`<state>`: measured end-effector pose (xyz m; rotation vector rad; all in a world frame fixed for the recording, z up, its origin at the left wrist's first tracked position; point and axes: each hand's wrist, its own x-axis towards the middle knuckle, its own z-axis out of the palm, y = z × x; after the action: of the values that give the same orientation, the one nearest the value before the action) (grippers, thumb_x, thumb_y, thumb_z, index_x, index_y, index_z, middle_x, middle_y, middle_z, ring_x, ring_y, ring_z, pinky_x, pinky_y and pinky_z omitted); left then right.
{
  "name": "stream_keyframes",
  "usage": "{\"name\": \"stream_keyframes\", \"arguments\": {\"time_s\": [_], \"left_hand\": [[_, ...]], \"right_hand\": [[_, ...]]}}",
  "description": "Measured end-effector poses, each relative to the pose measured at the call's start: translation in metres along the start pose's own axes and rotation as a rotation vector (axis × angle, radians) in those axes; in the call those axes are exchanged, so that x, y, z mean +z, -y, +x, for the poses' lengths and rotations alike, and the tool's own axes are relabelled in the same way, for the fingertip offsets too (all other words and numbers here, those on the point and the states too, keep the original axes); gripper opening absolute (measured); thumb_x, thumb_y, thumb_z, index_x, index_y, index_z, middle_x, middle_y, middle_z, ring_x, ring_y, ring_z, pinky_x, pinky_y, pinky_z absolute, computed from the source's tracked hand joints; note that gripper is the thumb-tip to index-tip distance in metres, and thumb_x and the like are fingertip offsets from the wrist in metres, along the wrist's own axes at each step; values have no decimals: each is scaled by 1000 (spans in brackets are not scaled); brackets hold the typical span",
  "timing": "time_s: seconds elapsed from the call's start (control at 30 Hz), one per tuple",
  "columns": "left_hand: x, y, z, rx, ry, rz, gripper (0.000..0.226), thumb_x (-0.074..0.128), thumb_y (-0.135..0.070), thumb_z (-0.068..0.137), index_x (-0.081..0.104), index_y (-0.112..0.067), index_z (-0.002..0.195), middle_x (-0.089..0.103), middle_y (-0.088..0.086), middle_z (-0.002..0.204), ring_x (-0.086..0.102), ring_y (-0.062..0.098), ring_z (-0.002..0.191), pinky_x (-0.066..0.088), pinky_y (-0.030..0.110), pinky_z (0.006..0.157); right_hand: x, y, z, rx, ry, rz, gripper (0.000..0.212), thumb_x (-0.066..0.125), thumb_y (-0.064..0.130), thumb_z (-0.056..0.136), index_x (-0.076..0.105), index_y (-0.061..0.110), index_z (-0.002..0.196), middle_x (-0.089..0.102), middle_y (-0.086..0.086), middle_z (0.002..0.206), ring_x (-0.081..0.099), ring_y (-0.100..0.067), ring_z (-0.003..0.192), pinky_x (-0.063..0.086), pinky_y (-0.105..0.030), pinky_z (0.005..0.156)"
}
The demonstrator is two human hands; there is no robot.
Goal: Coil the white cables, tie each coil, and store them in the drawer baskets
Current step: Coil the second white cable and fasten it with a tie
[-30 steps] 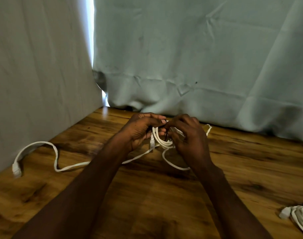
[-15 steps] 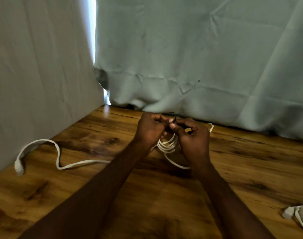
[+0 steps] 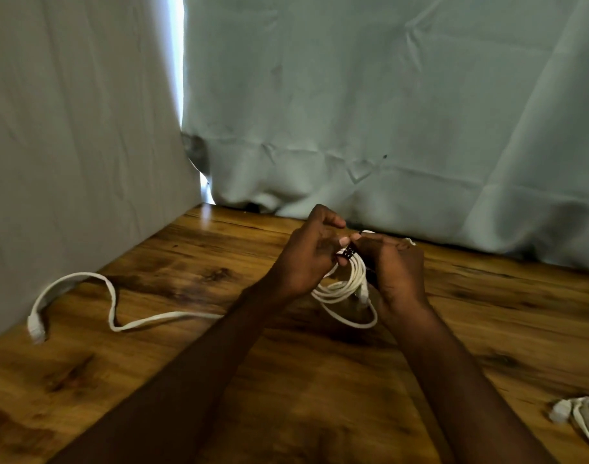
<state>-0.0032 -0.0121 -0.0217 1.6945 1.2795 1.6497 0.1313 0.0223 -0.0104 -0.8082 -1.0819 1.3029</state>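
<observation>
A coil of white cable [image 3: 345, 289] hangs between my two hands above the wooden table [image 3: 319, 380]. My left hand [image 3: 308, 256] grips the coil's top from the left, fingers curled. My right hand [image 3: 398, 272] holds the coil from the right. Between the fingertips sits a small dark tie [image 3: 348, 252] around the strands. A loose white cable [image 3: 118, 316] trails across the table to the left, ending in a plug [image 3: 36, 329]. Another coiled white cable [image 3: 584, 420] lies at the right edge. No drawer or basket is in view.
Pale cloth sheets [image 3: 386, 112] hang behind the table and along its left side, with a bright gap [image 3: 177, 61] where they meet. The table's back edge runs under the cloth.
Both hands have lifted the coil a little and drawn closer at its top. The coil now hangs lower between them, and the dark tie shows at the fingertips.
</observation>
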Motion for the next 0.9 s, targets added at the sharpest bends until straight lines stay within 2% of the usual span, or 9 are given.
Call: {"name": "stream_keyframes", "arguments": {"time_s": [0.17,0.27,0.37,0.43,0.53,0.6,0.7,0.8,0.9], "left_hand": [[-6,2,-1,83,216,-27,30,68,5,89,56,-5,115,70,17,99,66,20,92,50,38,81],[-3,2,-2,183,93,66,30,69,6,83,64,-9,108,74,4,100,70,16,95,53,36,86],[1,2,-4,309,-6,203,37,64,9,82,72,-12,111,76,-2,104,71,12,101,54,31,90],[4,5,-4,365,-22,313,35,63,11,85,74,-13,108,75,-4,106,69,8,103,53,27,91],[7,10,-4,404,-43,384,26,64,7,89,73,-11,105,74,-3,102,68,10,97,51,25,87],[8,11,-3,423,-79,415,20,62,1,92,71,-8,107,73,1,102,67,13,96,49,22,86],[4,12,-2,399,-145,456,18,56,-14,93,68,-9,105,68,-2,96,59,6,87,41,11,78],[-4,11,-1,281,-189,488,16,55,-18,85,64,-13,96,60,-9,87,53,0,75,35,10,68],[-13,19,2,130,-160,499,8,63,-13,89,65,-16,96,67,-6,86,59,2,74,45,19,65]], "right_hand": [[-6,1,4,252,-10,159,29,73,3,70,75,-8,97,74,-26,96,68,-35,76,56,-42,71],[-9,2,5,284,34,129,15,68,10,73,75,4,85,72,-15,86,63,-24,62,47,-25,56],[-8,0,6,385,37,163,16,59,10,83,70,5,72,66,-10,72,58,-23,57,45,-25,59],[-5,-4,6,488,68,148,10,64,13,69,70,4,70,65,-10,72,55,-25,59,44,-27,64],[-7,-12,14,531,87,141,49,67,11,40,72,4,89,64,-12,86,57,-28,65,48,-33,75],[-6,-12,12,450,147,66,35,65,17,52,78,8,84,71,-10,82,67,-29,69,55,-40,85],[3,-10,2,105,73,-223,22,69,33,81,78,19,66,74,-3,69,71,-27,71,55,-43,76],[8,-11,-4,-267,14,-413,25,75,43,91,74,19,86,75,0,80,74,-20,79,59,-39,76],[4,-10,-8,-536,95,-690,13,79,26,89,71,20,98,71,5,82,68,-12,75,55,-37,70]]}}
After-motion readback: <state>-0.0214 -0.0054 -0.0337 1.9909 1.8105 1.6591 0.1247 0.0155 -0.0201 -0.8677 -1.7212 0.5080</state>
